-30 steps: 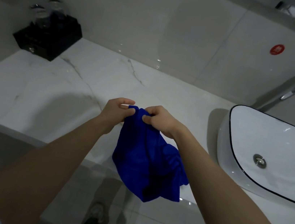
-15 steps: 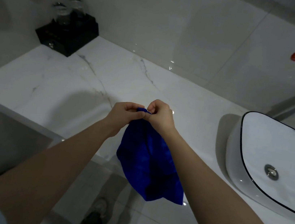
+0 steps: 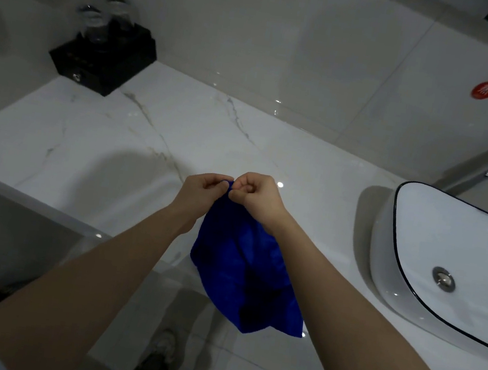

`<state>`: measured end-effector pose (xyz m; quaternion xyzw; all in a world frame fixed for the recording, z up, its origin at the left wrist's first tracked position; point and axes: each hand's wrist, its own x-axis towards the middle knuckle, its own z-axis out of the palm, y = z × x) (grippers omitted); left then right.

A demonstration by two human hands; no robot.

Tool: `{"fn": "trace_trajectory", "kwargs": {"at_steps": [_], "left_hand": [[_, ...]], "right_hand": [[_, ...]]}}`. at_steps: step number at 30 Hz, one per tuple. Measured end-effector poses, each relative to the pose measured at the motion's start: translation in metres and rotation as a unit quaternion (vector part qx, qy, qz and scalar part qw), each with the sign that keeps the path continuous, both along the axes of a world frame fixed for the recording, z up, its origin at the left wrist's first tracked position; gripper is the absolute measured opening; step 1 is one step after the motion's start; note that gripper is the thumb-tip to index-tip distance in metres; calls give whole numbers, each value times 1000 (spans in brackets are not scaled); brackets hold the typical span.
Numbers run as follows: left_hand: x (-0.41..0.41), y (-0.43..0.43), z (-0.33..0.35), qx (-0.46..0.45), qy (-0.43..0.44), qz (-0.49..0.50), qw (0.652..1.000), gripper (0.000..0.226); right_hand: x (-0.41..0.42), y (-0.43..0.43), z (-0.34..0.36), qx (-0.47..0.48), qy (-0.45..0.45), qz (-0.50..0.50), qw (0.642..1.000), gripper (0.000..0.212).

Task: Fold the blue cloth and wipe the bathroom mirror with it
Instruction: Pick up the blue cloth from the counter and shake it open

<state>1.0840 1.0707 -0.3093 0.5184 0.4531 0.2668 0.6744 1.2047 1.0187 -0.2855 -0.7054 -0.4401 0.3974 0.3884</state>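
Your left hand [image 3: 204, 191] and right hand [image 3: 258, 197] close together, both pinching top edge of blue cloth [image 3: 243, 266]. Cloth hangs free by front edge of desk [image 3: 148, 140]. Bare marble ahead of you. Basin [image 3: 447, 244] at right edge, black box [image 3: 103, 61] in far left corner.

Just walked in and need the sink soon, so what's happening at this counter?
A person at the white marble counter pinches the top edge of a soft blue cloth with the left hand and right hand, close together. The cloth hangs loose and crumpled, not yet neatly folded. The white black-rimmed basin to the right is untouched.
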Motion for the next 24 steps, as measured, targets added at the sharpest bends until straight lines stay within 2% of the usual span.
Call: {"fn": "trace_trajectory", "kwargs": {"at_steps": [5,9,12,15,17,20,24], "left_hand": [[-2,-5,-5,-11,-21,14,1000,21],[2,2,0,39,8,32,999,29],[12,10,14,86,6,57,995,28],[25,19,44,127,-35,26,991,25],[37,27,69,139,-56,5,989,29],[53,40,108,164,-77,9,983,28],[65,49,146,267,-66,-17,961,23]], "right_hand": [[-2,-2,-7,0,12,-37,999,27],[0,-6,-13,6,-55,-19,998,23],[6,-9,-13,-31,-93,6,995,26],[16,-13,-4,-34,-1,-22,999,36],[26,-13,10,-19,51,-31,998,29],[40,-14,41,19,43,-47,998,19],[57,-16,73,94,26,-121,988,30]]}}
